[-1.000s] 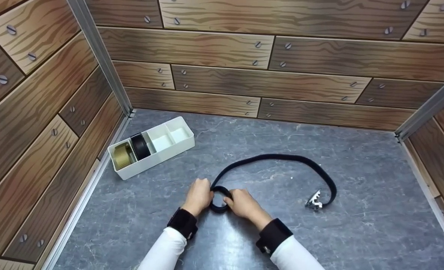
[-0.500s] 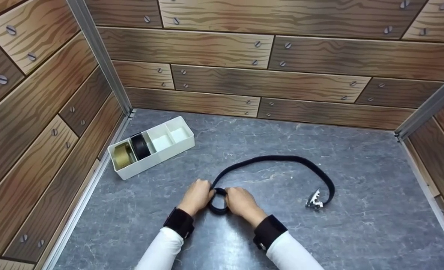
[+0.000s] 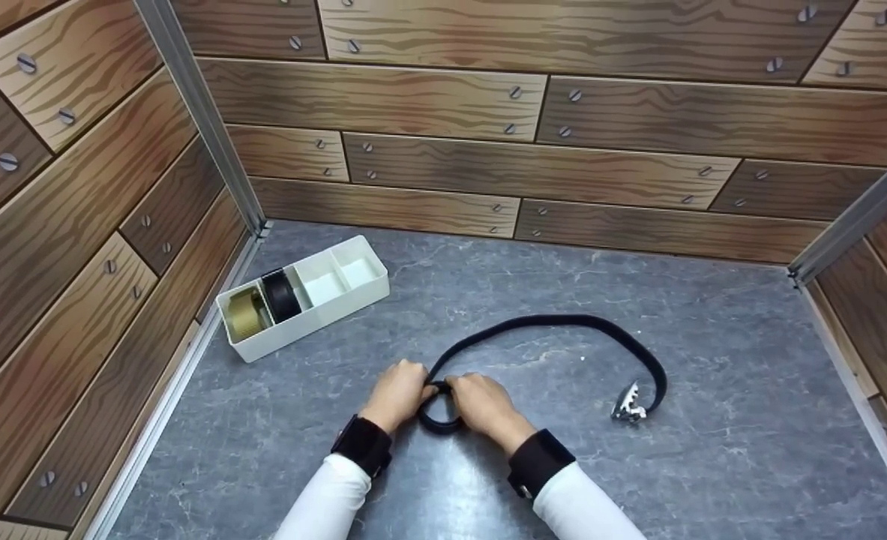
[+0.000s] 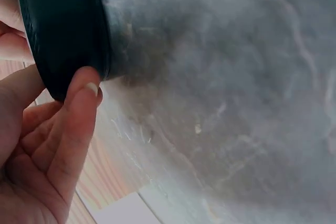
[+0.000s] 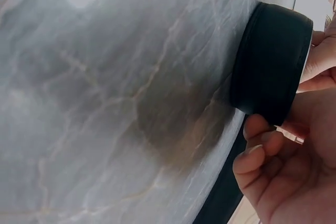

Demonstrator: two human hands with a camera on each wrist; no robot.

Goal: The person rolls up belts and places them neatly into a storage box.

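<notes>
A black belt [image 3: 540, 321] lies on the grey floor, its near end rolled into a small ring [image 3: 442, 429]. My left hand [image 3: 397, 394] pinches the ring's left side, thumb inside. From the right, my right hand [image 3: 486, 405] grips the same ring between thumb and fingers. In the left wrist view, fingertips [image 4: 84, 85] press on the outer band of the ring [image 4: 65, 30]. The right wrist view shows the ring [image 5: 270, 61] standing on edge, with curled fingers at its lower rim. The unrolled strap arcs away to a silver buckle [image 3: 629, 405] on the right.
A white divided box [image 3: 316, 324] sits at the back left. It holds a gold roll [image 3: 246, 313] and a black roll [image 3: 281, 295] in neighbouring compartments. Wood-patterned walls [image 3: 428, 97] with metal corner strips enclose the grey marbled surface [image 3: 728, 360].
The right hand has shifted slightly left, closer to the left hand around the ring. The strap's arc has drawn a little nearer, while the buckle stays in about the same place.
</notes>
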